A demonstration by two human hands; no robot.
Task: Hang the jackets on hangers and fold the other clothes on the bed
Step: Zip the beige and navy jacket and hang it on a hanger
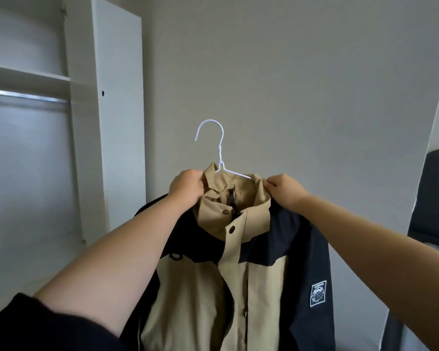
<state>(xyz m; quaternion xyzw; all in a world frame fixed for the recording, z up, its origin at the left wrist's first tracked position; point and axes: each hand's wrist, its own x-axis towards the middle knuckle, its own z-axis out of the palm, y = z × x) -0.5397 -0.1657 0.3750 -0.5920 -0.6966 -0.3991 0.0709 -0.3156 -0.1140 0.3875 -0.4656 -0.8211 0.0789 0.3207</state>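
A tan and navy jacket (pixel 241 269) hangs in the air in front of me on a white wire hanger (pixel 219 150), whose hook sticks up above the collar. My left hand (pixel 186 186) grips the left side of the tan collar. My right hand (pixel 285 188) pinches the right side of the collar. The hanger's shoulders are hidden inside the jacket. A white patch shows on the jacket's navy sleeve at the right.
An open white wardrobe (pixel 107 122) stands at the left, with a metal rail (pixel 26 95) under a shelf. A plain wall is behind the jacket. A dark chair back (pixel 433 193) shows at the right edge.
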